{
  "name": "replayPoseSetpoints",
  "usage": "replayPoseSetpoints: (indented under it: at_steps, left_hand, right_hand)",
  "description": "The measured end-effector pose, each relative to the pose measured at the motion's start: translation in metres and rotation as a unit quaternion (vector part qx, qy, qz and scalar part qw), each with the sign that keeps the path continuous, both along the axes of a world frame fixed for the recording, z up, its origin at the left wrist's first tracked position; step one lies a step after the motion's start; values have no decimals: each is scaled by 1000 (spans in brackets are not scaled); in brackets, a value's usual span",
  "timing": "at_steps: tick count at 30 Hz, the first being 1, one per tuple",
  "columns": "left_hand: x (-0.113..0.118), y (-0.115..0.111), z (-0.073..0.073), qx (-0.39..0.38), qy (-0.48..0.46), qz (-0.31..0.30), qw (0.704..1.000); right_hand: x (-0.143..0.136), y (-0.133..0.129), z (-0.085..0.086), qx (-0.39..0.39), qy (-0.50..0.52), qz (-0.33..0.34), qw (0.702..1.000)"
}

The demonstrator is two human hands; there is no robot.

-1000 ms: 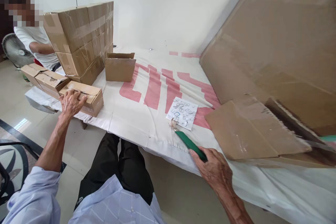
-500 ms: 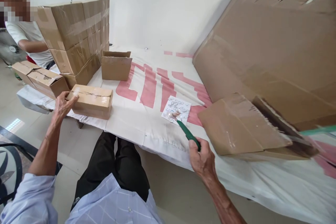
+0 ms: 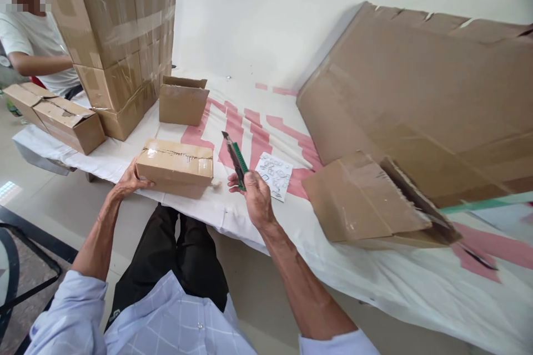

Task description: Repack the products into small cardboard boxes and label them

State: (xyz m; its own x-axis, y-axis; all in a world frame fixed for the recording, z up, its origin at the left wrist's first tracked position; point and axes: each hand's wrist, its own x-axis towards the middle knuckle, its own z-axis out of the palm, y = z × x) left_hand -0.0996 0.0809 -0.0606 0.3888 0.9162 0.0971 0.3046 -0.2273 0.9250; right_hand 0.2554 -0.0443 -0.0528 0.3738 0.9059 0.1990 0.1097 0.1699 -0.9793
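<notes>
A taped cardboard box (image 3: 177,169) with a rough seam along its top lies near the table's front edge. My left hand (image 3: 130,180) grips its left end, thumb along the front side and fingers partly hidden behind. Held in my right hand (image 3: 256,194) is a green box cutter (image 3: 237,160), its blade end pointing up and away from me, to the right of the box. The fingers are closed around its handle. Just beyond that hand a white sheet with drawn shapes (image 3: 275,175) lies on the cloth.
Stacked taped boxes (image 3: 120,50) rise at the back left, with two closed boxes (image 3: 69,122) in front. An open box (image 3: 183,102) stands behind mine. Another open box (image 3: 362,199) and a large cardboard sheet (image 3: 416,105) occupy the right. A co-worker (image 3: 37,50) sits beyond the stack.
The box has slid to the right with my left hand at its end. My right hand has swung left with the box cutter, from over the paper sheet to beside the box.
</notes>
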Motion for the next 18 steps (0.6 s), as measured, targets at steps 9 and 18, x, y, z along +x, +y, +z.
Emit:
replayPoseSetpoints:
  at_steps: [9,18]
  left_hand:
    - [10,18,19,2,26,-58,998]
    - [-47,-8,44,-41,55,128,989]
  right_hand:
    - [31,-9,-51,-79,-273,-122,951]
    - [51,-32,-88,-97,-384,-147,907]
